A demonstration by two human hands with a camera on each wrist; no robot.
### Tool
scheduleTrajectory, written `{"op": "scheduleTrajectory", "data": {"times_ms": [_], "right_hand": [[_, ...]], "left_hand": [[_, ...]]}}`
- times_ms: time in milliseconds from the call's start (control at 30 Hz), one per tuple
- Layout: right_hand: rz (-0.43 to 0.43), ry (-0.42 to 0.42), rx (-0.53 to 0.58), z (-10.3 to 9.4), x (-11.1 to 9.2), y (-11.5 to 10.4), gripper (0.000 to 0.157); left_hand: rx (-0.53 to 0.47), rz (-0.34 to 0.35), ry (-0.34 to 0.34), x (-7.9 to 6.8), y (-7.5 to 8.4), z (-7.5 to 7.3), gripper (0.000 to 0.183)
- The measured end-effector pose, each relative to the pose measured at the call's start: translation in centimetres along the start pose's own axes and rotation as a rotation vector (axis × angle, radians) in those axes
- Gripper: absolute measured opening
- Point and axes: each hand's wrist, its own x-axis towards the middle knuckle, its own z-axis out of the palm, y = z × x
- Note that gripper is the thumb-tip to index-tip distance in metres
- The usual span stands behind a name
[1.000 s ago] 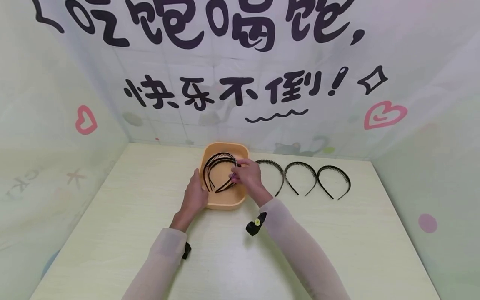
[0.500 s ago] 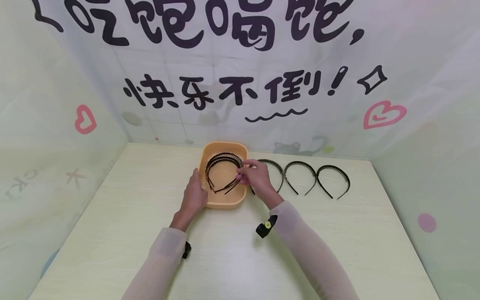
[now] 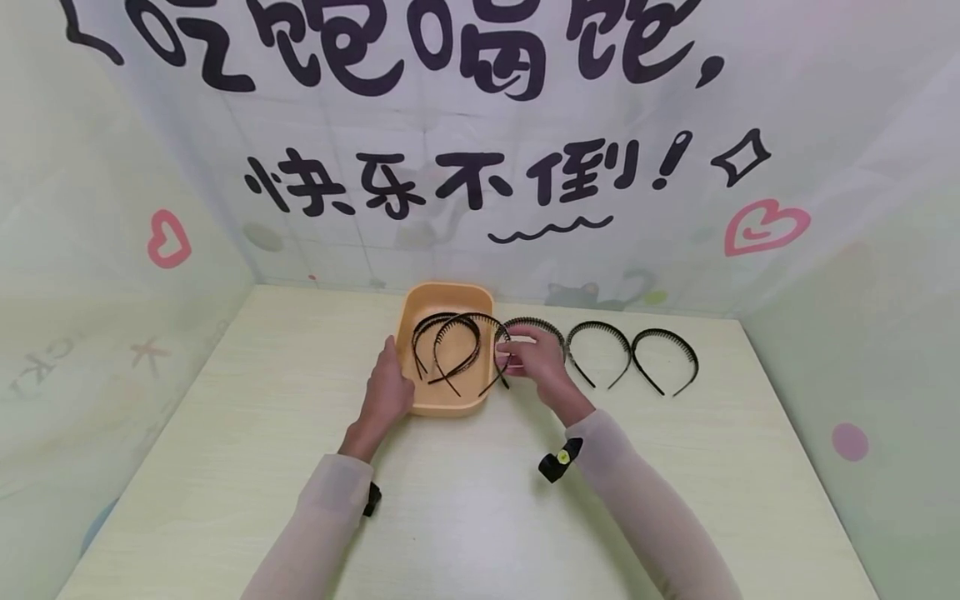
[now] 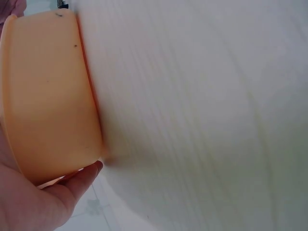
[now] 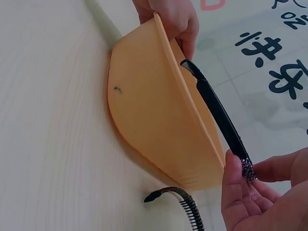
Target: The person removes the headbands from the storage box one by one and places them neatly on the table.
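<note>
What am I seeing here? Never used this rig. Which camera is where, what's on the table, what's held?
No robot: these are a person's bare hands. The head view comes from a camera worn on the head, looking forward and down; the other two come from a camera on each wrist, close to that hand's work.

On the pale table stands an orange bin with dark headbands inside, overlapping, so I can't count them surely. Right of it lie three table headbands in a row, one partly hidden.

The left hand holds the bin's side. The right hand pinches a black headband at the bin's right edge.
</note>
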Motion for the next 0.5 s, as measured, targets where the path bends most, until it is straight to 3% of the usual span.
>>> {"op": "scheduleTrajectory", "data": {"times_ms": [500], "right_hand": [[0.004,-0.050,0.017,-3.2,-0.8,0.8,0.035]], "left_hand": [[-0.016,-0.014,-0.011,-0.1,0.0,-0.1,0.076]]}}
